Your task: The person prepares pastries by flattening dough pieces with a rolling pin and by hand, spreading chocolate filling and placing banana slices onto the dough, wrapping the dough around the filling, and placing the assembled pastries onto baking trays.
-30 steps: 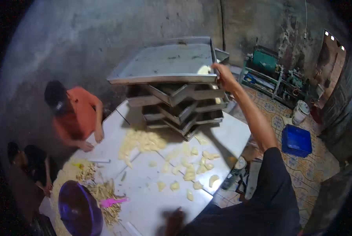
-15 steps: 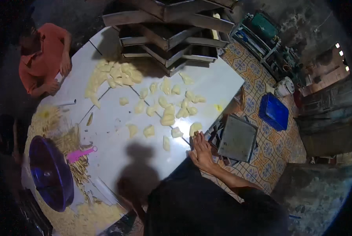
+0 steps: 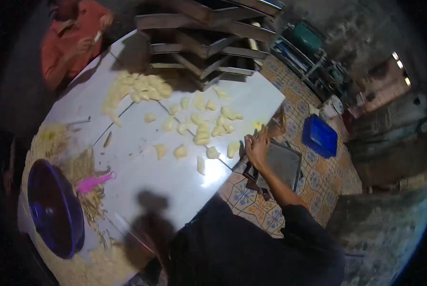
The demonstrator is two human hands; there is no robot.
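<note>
My right hand (image 3: pixel 257 151) reaches over the table's right edge, beside the stacked metal trays (image 3: pixel 282 161). Its fingers are somewhat apart, with nothing visible in them. The fingertips are close to a small yellow smear (image 3: pixel 258 125) on the white table (image 3: pixel 175 186). Just left of the hand lies a pale dough piece (image 3: pixel 233 148); several more are scattered across the tabletop, with a larger dough pile (image 3: pixel 144 88) farther back. My left hand (image 3: pixel 150 228) is a dim shape in dark shadow at the near edge, and its fingers cannot be made out.
Crisscrossed metal pans (image 3: pixel 199 50) rise high at the table's far side. A purple basin (image 3: pixel 56 209) and a pink scoop (image 3: pixel 95 182) are at left among pale crumbs. A blue crate (image 3: pixel 319 136) stands on the tiled floor. Another person (image 3: pixel 75 45) is at the far left.
My right hand has moved from the table's near right edge farther along it, toward the yellow smear. The other person has raised their hands. The whole view has shifted slightly.
</note>
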